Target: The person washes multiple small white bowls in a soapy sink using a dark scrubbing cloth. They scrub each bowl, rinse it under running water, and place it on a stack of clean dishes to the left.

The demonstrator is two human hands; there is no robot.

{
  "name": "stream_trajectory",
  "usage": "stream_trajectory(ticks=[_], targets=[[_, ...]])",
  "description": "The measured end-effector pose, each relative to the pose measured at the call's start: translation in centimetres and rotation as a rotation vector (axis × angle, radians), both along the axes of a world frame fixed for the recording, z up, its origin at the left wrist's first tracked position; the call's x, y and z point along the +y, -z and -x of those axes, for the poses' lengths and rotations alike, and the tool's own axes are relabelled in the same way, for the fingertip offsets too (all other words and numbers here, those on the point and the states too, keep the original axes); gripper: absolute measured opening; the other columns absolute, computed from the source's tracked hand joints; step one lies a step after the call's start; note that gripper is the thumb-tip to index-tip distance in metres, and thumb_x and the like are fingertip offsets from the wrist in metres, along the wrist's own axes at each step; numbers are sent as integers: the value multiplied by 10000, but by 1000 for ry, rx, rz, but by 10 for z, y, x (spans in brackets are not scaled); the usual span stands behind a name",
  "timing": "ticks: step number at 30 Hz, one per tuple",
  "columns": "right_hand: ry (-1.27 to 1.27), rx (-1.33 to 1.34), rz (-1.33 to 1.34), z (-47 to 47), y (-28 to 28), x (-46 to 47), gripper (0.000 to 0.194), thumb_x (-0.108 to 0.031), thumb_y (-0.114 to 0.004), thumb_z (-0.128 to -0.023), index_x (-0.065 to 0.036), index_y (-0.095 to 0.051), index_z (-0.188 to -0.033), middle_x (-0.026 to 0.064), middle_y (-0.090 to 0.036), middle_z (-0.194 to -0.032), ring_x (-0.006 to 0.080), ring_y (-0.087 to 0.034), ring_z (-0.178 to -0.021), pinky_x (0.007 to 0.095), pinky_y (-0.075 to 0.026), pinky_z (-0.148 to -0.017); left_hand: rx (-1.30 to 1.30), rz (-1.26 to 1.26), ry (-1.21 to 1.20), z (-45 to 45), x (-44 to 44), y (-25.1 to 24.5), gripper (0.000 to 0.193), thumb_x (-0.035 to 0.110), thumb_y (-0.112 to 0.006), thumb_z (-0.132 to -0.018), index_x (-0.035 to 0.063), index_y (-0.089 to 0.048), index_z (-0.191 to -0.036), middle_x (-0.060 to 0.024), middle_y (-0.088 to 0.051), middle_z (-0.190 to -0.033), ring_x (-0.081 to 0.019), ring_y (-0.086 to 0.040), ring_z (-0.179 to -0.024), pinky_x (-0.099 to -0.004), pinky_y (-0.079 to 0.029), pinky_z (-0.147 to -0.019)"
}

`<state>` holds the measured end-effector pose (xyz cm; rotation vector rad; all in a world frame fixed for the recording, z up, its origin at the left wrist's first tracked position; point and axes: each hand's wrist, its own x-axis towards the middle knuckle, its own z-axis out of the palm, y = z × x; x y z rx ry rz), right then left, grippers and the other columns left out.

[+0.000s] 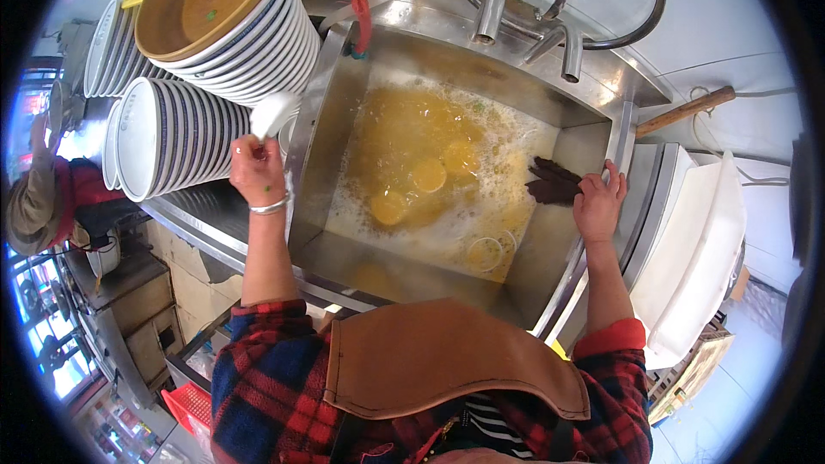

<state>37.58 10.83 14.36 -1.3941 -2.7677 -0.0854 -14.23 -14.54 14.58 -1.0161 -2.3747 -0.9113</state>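
Observation:
My left hand (258,171) grips a white spoon-like utensil (272,115), blurred, beside the sink's left rim. My right hand (599,203) holds a dark brown cloth (553,182) against the right wall of the stainless steel sink (567,264). Cloudy yellowish water with foam (412,122) fills the sink's bottom. Several round yellowish items (428,174) lie in it, and a clear round rim (484,254) shows near the lower right corner.
Stacked white bowls (187,135) and a brown bowl (213,3) stand at left. Metal spouts (490,16) and a red-wrapped hose (361,9) are behind the sink. At right are a wooden handle (686,111) and white plastic tub (699,258). Another person (61,200) is at far left.

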Motion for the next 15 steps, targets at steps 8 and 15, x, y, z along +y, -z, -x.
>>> stream_trajectory(ticks=[8,15], targets=[[-23,15,-3,-2,0,0,158,-72,-679,-754,-77,-717,-907,43,-686,-1107,374,-425,-1427,605,-261,-1221,-171,289,2,11,10,4,163,72,-741,-863,65,-640,-992,-128,-697,-887,-315,-683,-738,-447,-534,-658],[-11,0,3,0,-1,2,175,-76,-687,-745,-86,-720,-916,26,-695,-1108,362,-432,-1422,601,-267,-1219,-538,537,535,-109,88,107,196,166,-734,-921,59,-718,-1085,-150,-751,-1039,-325,-732,-925,-416,-581,-796]])
